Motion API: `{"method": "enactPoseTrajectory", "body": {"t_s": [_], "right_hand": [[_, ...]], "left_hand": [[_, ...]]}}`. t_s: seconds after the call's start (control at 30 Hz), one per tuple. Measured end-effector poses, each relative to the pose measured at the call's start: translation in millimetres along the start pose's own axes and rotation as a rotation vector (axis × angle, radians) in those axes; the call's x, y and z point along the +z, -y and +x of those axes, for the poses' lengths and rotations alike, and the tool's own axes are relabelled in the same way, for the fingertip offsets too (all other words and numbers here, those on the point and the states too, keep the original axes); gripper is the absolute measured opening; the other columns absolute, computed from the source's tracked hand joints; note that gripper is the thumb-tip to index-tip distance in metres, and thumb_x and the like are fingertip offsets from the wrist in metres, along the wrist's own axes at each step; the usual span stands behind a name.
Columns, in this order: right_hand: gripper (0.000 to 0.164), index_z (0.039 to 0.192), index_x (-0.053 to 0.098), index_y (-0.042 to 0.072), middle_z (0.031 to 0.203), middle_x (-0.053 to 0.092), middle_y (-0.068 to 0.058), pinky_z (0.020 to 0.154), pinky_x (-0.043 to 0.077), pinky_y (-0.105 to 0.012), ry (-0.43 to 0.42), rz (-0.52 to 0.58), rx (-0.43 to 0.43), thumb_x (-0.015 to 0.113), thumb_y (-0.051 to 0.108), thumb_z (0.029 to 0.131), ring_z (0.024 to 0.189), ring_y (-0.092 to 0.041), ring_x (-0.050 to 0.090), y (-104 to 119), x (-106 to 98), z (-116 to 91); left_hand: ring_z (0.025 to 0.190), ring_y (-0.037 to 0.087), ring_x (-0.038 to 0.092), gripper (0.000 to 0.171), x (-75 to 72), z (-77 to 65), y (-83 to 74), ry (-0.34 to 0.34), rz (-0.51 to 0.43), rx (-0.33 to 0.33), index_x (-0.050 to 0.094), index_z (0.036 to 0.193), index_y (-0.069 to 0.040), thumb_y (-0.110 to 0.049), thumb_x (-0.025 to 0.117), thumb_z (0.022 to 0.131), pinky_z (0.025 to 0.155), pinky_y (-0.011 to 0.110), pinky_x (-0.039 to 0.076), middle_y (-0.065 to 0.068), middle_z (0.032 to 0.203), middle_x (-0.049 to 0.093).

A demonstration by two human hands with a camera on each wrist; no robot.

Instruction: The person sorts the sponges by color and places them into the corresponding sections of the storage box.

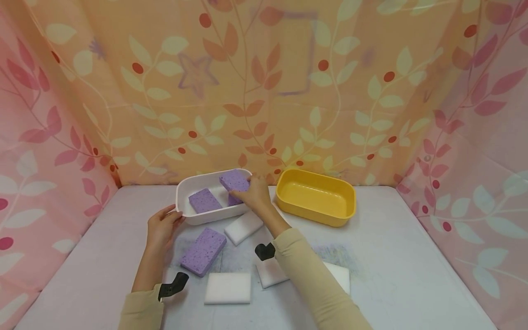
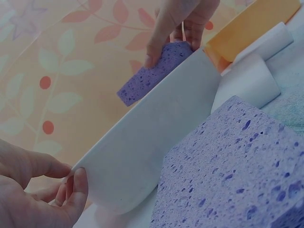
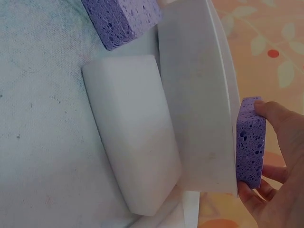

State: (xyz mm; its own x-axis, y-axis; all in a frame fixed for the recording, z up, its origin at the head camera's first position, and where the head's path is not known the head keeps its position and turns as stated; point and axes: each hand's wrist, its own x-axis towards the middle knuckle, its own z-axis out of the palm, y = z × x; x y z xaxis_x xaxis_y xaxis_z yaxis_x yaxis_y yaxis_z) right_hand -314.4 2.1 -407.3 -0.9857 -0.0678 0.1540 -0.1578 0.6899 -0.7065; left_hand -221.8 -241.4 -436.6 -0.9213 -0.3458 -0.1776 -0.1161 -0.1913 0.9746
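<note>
My right hand [image 1: 256, 195] grips a purple sponge [image 1: 233, 178] by its edges, at the right end of a white plastic tub [image 1: 216, 215]. In the right wrist view, the thumb and fingers hold that sponge [image 3: 251, 142] by opposite ends, at the tub's rim. At the tub's left end, my left hand [image 1: 161, 227] pinches the rim between thumb and fingers, as the left wrist view also shows. Inside the tub lies another purple sponge [image 1: 204, 201], and more purple shows under the held one. A loose purple sponge [image 1: 204, 252] lies on the table in front of the tub.
A yellow tub [image 1: 346, 211] stands to the right of the white one. White foam blocks lie on the table: one [image 1: 244, 228] against the white tub's front, one [image 1: 228, 288] nearer, others [image 1: 272, 273] partly behind my right sleeve. Patterned curtains [image 1: 247, 91] enclose the table.
</note>
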Motion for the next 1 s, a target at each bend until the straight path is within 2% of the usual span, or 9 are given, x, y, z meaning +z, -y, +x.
{"method": "enactPoseTrajectory", "body": {"t_s": [0.33, 0.57, 1.0], "right_hand": [[0.068, 0.13, 0.063, -0.008, 0.131, 0.059, -0.025, 0.112, 0.048, -0.045, -0.046, 0.019, -0.049, 0.09, 0.035, 0.085, 0.126, -0.037, 0.056, 0, -1, -3], [0.068, 0.133, 0.063, -0.008, 0.134, 0.059, -0.025, 0.114, 0.048, -0.045, -0.018, 0.034, -0.047, 0.088, 0.034, 0.087, 0.126, -0.037, 0.057, 0, -5, -5], [0.061, 0.131, 0.064, -0.01, 0.133, 0.056, -0.026, 0.114, 0.048, -0.049, 0.007, 0.069, -0.139, 0.085, 0.028, 0.089, 0.125, -0.04, 0.055, -4, -8, -12]], "left_hand": [[0.075, -0.005, 0.066, 0.057, -1.0, 5.2, 3.6, 0.004, -0.017, 0.009, 0.032, 0.157, 0.015, 0.008, 0.054, 0.104, 0.083, 0.013, 0.059, -0.015, 0.079, 0.062], [0.075, -0.005, 0.066, 0.058, -1.5, 5.1, 3.7, 0.009, -0.022, 0.013, 0.032, 0.157, 0.016, 0.009, 0.054, 0.104, 0.083, 0.013, 0.059, -0.013, 0.081, 0.063], [0.078, 0.0, 0.066, 0.055, -2.2, 1.9, 1.6, -0.008, 0.012, -0.017, 0.037, 0.156, 0.012, 0.004, 0.056, 0.105, 0.083, 0.014, 0.059, -0.009, 0.089, 0.063]]}}
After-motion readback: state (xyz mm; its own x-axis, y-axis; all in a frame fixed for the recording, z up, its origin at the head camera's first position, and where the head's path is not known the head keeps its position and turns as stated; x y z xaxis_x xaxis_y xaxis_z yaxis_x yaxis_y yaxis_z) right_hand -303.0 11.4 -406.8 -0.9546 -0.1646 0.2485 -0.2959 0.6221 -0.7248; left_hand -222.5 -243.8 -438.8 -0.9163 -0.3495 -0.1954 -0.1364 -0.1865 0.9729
